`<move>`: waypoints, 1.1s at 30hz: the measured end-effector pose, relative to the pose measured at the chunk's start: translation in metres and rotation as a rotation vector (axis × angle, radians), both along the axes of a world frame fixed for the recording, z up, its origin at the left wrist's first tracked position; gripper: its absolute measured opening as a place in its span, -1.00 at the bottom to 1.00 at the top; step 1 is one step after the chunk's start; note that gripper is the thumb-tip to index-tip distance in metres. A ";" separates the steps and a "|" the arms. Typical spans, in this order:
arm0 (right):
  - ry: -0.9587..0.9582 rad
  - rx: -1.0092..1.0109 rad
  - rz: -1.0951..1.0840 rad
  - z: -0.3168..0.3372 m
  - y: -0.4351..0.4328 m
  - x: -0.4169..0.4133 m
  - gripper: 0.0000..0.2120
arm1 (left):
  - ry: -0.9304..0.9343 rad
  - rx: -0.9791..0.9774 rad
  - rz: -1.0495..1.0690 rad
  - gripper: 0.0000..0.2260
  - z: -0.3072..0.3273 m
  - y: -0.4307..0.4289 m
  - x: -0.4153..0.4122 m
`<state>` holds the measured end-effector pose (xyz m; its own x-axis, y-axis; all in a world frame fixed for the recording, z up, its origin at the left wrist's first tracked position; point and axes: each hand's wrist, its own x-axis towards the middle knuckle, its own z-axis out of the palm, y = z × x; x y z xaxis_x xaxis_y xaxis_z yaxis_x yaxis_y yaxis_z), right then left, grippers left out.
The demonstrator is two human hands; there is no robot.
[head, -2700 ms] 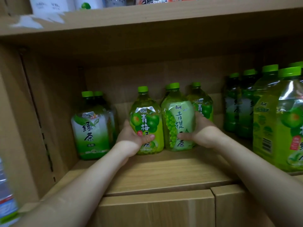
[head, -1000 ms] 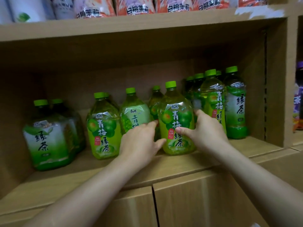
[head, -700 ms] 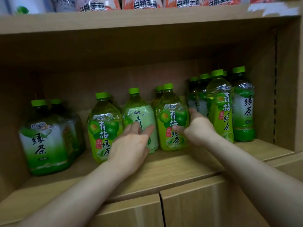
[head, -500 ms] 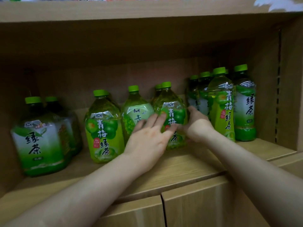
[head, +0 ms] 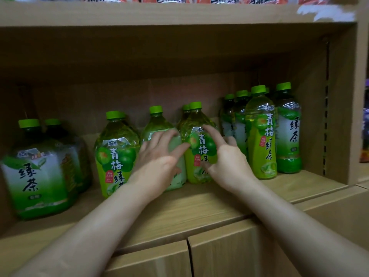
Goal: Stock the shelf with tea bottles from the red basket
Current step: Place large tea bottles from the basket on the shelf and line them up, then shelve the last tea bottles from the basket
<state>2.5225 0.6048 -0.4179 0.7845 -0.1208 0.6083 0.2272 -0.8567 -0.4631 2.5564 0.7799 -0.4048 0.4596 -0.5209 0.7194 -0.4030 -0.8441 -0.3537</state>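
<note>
Both hands are up at the middle shelf [head: 219, 200], in front of the squat bottles in the centre.

- Left hand [head: 157, 158]: fingers [head: 157, 139] spread and straight, laid flat on the front of the pale-label bottle [head: 159, 124]. It presses or touches and does not grip.
- Right hand [head: 227, 162]: fingers also splayed. The index [head: 211, 134] lies across the label of the plum bottle [head: 196, 120] and the thumb is low on its front. No wrap round the body, so I read this hand as slack too.
- Key relation: both bottles stand upright with the long axis vertical, directly beyond the fingertips and towards the back wall. Each hand has its own bottle. The two bottles sit side by side, touching or nearly so. Any nudge would go straight back or sideways to close the row.
- Neighbours: a second plum bottle [head: 116, 152] just left of the left hand, and tall bottles [head: 261, 132] just right of the right hand.
- Judgement: this is straightening placed stock, not carrying.

Hidden or unclear:
- The red basket is out of view.
- The left hand covers most of the pale label, so the print is unreadable.
- A cap peeks out behind the plum bottle, but the bottle under it is hidden.
- Motion blur softens both hands, so exact contact is uncertain.
</note>
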 end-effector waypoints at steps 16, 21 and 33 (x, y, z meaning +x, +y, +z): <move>-0.036 0.384 0.318 0.005 -0.066 -0.131 -0.85 | 0.259 -0.292 -0.643 -0.83 -0.044 -0.091 -0.125; 0.054 0.369 0.338 -0.016 -0.133 -0.209 -0.91 | 0.430 -0.369 -0.874 -0.81 -0.065 -0.151 -0.170; 0.249 0.506 -0.229 -0.118 -0.319 -0.410 -0.83 | 0.805 -0.039 -1.092 -0.75 -0.165 -0.332 -0.270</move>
